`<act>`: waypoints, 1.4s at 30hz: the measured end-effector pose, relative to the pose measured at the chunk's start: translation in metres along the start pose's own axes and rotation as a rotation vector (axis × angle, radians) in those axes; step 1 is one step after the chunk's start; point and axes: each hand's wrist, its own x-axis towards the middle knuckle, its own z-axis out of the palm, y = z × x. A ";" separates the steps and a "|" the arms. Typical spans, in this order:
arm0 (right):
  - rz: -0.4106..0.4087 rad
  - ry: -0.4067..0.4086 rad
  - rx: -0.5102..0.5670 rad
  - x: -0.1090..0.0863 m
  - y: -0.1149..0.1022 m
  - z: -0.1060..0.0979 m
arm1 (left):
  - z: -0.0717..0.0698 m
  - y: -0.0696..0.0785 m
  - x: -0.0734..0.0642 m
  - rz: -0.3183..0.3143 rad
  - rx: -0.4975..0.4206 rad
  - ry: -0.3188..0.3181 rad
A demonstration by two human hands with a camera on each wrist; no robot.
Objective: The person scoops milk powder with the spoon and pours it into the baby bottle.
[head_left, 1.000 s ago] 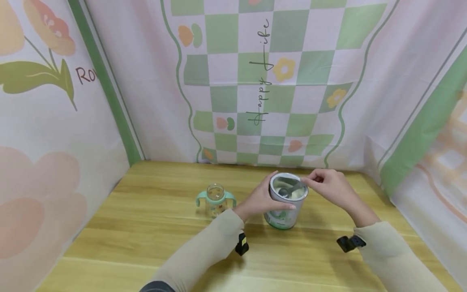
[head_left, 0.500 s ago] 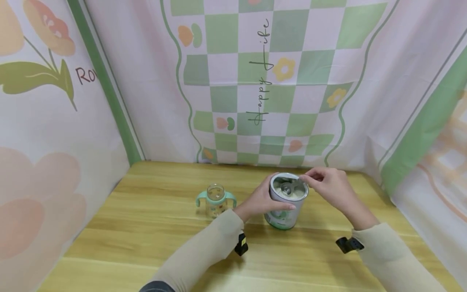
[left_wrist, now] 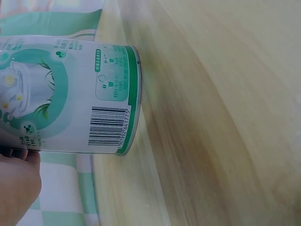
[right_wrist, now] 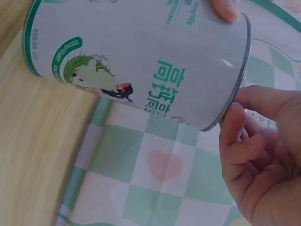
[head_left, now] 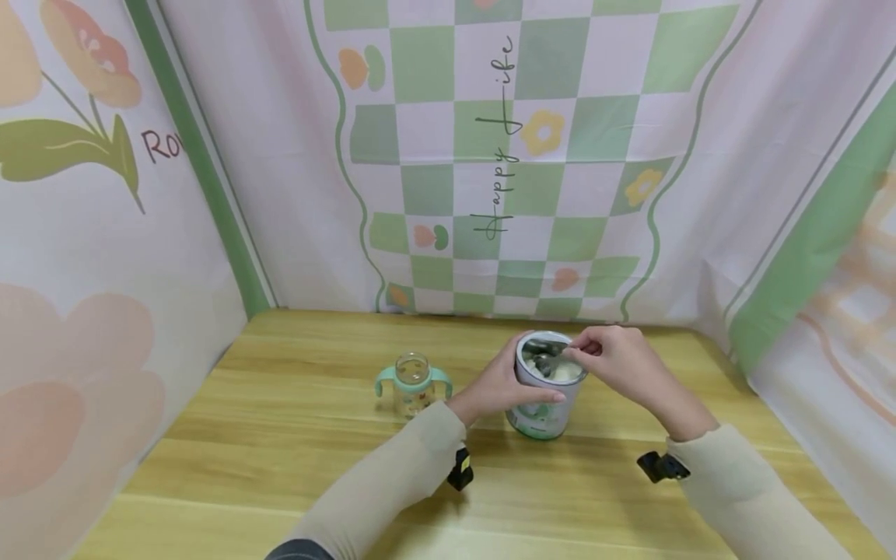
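A white-and-green milk powder can [head_left: 537, 416] stands on the table, its top uncovered and pale powder inside. My left hand [head_left: 498, 386] grips its near left side, thumb along the front. In the left wrist view the can [left_wrist: 70, 94] shows a barcode, and only part of the left hand [left_wrist: 16, 188] appears. Over the can's right rim, my right hand [head_left: 616, 354] pinches the handle of a clear scoop [head_left: 544, 363], whose bowl is inside the can. In the right wrist view the rim of the can [right_wrist: 141, 61] hides the scoop beyond the right hand [right_wrist: 263, 146].
A clear sippy cup [head_left: 413, 385] with mint-green handles and no lid stands left of the can, partly behind the left forearm. The wooden table [head_left: 280, 389] meets a checkered curtain [head_left: 504, 187] at the back, with more cloth along both sides.
My right hand has shifted slightly left, in over the can's opening, and the scoop has tilted and moved within the powder. The left hand keeps its grip on the can.
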 end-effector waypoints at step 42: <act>0.161 -0.075 0.296 0.000 0.008 -0.002 | -0.001 -0.002 -0.002 0.003 -0.071 -0.046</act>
